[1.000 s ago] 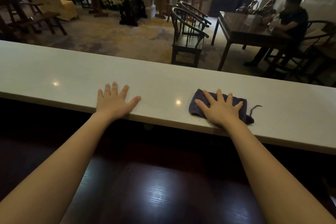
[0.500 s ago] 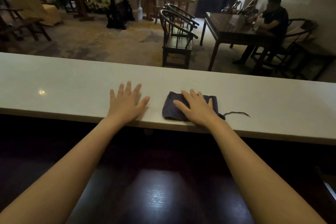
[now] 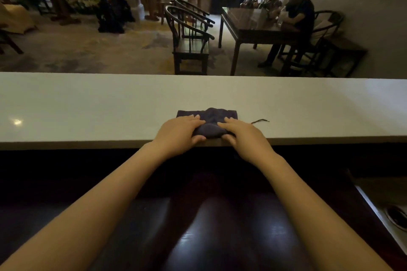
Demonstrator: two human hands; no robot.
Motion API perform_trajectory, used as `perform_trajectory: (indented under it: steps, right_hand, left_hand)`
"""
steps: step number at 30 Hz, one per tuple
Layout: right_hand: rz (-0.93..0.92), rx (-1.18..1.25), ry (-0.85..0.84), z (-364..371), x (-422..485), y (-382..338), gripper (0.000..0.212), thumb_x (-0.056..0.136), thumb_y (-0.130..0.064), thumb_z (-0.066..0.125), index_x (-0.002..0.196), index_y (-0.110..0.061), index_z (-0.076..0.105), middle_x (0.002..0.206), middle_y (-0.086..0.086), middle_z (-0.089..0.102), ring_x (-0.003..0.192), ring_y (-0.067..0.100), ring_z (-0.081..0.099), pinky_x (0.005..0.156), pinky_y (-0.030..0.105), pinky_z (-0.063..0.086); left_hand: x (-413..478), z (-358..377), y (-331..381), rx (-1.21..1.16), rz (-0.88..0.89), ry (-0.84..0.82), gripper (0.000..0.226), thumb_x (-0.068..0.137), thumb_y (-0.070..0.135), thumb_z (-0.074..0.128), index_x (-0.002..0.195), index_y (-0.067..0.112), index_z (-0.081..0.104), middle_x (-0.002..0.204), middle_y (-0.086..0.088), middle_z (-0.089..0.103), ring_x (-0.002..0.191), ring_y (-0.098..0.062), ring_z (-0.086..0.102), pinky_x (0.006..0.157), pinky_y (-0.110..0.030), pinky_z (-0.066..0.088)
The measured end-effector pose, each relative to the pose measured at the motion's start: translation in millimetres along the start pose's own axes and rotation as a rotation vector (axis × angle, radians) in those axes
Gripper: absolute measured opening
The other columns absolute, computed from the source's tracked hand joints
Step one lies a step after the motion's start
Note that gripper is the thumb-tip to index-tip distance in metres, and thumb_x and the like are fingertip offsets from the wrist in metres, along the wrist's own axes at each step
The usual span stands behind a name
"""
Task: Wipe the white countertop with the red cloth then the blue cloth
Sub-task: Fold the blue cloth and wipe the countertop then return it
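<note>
White tabletop (image 3: pixel 88 103) runs the full width of our view, a long pale slab with its near edge just beyond our wrists and a small light glint toward 9 o'clock. Below its near edge, a dark glossy wooden surface (image 3: pixel 220 237) fills the bottom of the view under our forearms.

Past the tabletop's far edge, a room: dark round-backed chairs (image 3: pixel 189 35) at 12 o'clock, a dark dining table (image 3: pixel 248 28) at about 1 o'clock, a seated person (image 3: pixel 295 22) in dark clothes behind it.

Our two bare forearms come up from 7 and 5 o'clock and converge at centre. Left hand (image 3: pixel 179 133) and right hand (image 3: pixel 242 136) sit side by side at the near edge of the tabletop, close but not touching.

Blue cloth (image 3: pixel 209 120) lies on the tabletop at centre, near the front edge, between and under our hands. Its far part lies flat; its near part is bunched into a rounded hump. Left hand is closed on the cloth's left side, thumb at the near edge, fingers on top. Right hand grips the right side likewise.

A loose dark thread (image 3: pixel 261 120) trails from the cloth toward 3 o'clock, lying on the tabletop.
</note>
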State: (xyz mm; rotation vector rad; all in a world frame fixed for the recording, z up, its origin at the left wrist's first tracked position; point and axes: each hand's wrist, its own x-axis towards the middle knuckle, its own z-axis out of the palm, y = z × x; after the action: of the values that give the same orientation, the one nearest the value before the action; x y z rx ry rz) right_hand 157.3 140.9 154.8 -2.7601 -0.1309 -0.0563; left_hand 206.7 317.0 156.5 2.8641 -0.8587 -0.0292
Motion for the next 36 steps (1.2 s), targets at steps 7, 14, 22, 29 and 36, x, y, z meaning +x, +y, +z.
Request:
perform_trajectory:
  steps: [7, 14, 22, 29, 36]
  right_hand:
    - [-0.016, -0.014, 0.057, -15.0, -44.4, 22.0, 0.027, 0.093, -0.017, 0.05, 0.116, -0.023, 0.062, 0.135, 0.002, 0.058, 0.125, 0.024, 0.052, 0.092, 0.039, 0.047]
    - [0.07, 0.11, 0.169, -33.9, -106.1, 89.5, 0.023, 0.09, -0.017, 0.052, 0.107, -0.027, 0.064, 0.105, -0.001, 0.072, 0.098, 0.024, 0.064, 0.079, 0.043, 0.051]
    - [0.228, 0.087, 0.144, -57.5, -156.9, 201.8, 0.029, 0.09, -0.018, 0.056, 0.117, -0.025, 0.063, 0.114, 0.006, 0.07, 0.107, 0.029, 0.063, 0.086, 0.043, 0.051]
    - [0.409, 0.154, 0.118, -59.2, -192.3, 292.1, 0.031, 0.09, -0.015, 0.058, 0.12, -0.016, 0.064, 0.117, 0.013, 0.069, 0.11, 0.029, 0.062, 0.09, 0.039, 0.049]
    - [0.416, 0.171, 0.157, -38.4, -200.1, 365.7, 0.032, 0.09, -0.009, 0.056, 0.121, -0.013, 0.063, 0.121, 0.012, 0.067, 0.113, 0.03, 0.06, 0.093, 0.037, 0.045]
  left_hand:
    - [-14.7, 5.0, 59.4, 0.182, -0.01, 0.096, 0.029, 0.095, 0.037, 0.047, 0.114, 0.02, 0.061, 0.119, -0.002, 0.065, 0.106, -0.023, 0.062, 0.076, -0.033, 0.045]
    - [-6.3, 25.3, 138.1, 0.114, 0.113, 0.128, 0.027, 0.094, 0.037, 0.047, 0.111, 0.02, 0.06, 0.11, -0.002, 0.069, 0.099, -0.024, 0.065, 0.07, -0.034, 0.042]
    - [45.2, 62.0, 245.7, 0.097, 0.246, 0.021, 0.034, 0.095, 0.036, 0.049, 0.121, 0.016, 0.057, 0.115, -0.007, 0.067, 0.104, -0.031, 0.063, 0.075, -0.039, 0.047]
    - [88.5, 110.6, 330.5, 0.06, 0.325, -0.063, 0.035, 0.093, 0.035, 0.052, 0.119, 0.013, 0.06, 0.116, -0.011, 0.067, 0.107, -0.034, 0.063, 0.084, -0.042, 0.05]
    - [127.8, 167.8, 378.3, 0.029, 0.327, -0.046, 0.034, 0.094, 0.034, 0.05, 0.122, 0.015, 0.059, 0.117, -0.008, 0.067, 0.107, -0.029, 0.064, 0.081, -0.039, 0.05]
